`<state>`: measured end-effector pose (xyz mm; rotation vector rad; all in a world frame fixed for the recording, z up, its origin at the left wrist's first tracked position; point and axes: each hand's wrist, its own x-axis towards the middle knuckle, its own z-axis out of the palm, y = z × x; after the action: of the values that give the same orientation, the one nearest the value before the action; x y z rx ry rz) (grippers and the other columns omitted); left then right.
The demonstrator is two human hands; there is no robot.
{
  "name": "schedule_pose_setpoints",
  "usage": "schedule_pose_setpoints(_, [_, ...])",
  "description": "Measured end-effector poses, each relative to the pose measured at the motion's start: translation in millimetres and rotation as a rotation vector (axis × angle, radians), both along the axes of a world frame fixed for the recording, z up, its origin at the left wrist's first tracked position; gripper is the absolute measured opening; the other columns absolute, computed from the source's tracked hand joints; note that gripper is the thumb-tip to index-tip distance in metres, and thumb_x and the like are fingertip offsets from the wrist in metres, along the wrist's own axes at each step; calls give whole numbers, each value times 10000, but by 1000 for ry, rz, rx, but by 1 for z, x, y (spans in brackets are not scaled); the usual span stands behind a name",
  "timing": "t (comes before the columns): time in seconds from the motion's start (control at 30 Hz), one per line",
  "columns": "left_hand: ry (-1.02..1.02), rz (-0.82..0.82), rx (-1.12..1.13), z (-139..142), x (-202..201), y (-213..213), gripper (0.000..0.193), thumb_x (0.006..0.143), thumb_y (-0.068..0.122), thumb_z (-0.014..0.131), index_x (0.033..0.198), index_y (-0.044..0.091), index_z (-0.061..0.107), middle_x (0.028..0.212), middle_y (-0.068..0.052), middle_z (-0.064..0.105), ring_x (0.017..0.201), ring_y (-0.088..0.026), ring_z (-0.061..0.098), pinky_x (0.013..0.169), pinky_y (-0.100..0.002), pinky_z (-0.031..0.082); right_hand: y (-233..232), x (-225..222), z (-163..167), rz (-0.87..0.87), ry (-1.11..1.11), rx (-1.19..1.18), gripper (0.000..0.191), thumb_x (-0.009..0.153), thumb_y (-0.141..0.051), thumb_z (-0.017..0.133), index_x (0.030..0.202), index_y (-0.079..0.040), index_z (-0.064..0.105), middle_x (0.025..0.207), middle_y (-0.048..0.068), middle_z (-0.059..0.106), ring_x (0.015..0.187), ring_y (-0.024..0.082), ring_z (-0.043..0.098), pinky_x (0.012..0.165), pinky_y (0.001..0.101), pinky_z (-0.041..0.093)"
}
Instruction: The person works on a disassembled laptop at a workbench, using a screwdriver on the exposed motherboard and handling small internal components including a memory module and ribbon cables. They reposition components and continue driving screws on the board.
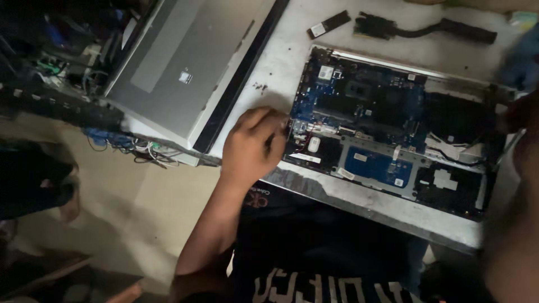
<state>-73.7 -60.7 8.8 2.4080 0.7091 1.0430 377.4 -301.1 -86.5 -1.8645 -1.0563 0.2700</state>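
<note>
An opened laptop base (393, 129) lies on a white table (281, 62), its blue circuit boards and dark bays exposed. My left hand (250, 148) rests with curled fingers at the base's left edge, and a thin dark tool (269, 141) shows between the fingers. My right hand (521, 115) is at the base's far right corner. It is dark and blurred, so its grip is unclear.
A closed silver laptop (185, 73) lies at the table's left and hangs over the edge. A small flat memory stick (328, 24) and a black heat pipe assembly (424, 29) lie behind the base. Tangled cables (129, 147) hang at the left.
</note>
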Motion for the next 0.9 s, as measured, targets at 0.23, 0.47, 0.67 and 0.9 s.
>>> schedule_pose_setpoints(0.23, [39, 42, 75, -1, 0, -2, 282, 883, 29, 690, 1150, 96, 751, 1120, -85, 701, 1049, -301, 689, 894, -388, 577, 36, -112, 72, -383, -5, -132, 390, 1189, -474, 474, 1163, -108, 606, 941, 37, 640, 814, 132, 623, 688, 305, 502])
schedule_pose_setpoints(0.47, [88, 1, 138, -2, 0, -1, 314, 868, 13, 693, 1154, 120, 767, 1107, -75, 681, 1055, -280, 678, 874, -381, 573, 60, -177, 133, -455, -10, -92, 295, 1149, -403, 575, 1219, -125, 642, 957, 45, 672, 838, 119, 665, 684, 313, 546])
schedule_pose_setpoints(0.67, [137, -4, 190, -1, 1, -2, 305, 878, 1, 695, 1155, 107, 766, 1089, -41, 686, 1066, -260, 667, 900, -380, 566, 56, -182, 143, -147, -154, 74, 211, 1224, -224, 576, 1320, -41, 618, 1057, 98, 688, 861, 132, 669, 750, 282, 545])
schedule_pose_setpoints(0.9, [86, -33, 137, 0, 0, -3, 354, 851, -9, 678, 1182, 91, 749, 1108, -69, 679, 1071, -283, 661, 912, -394, 560, 48, -185, 142, -87, -88, 121, 246, 1195, -112, 576, 1415, -18, 516, 1218, 93, 657, 877, 129, 657, 738, 260, 549])
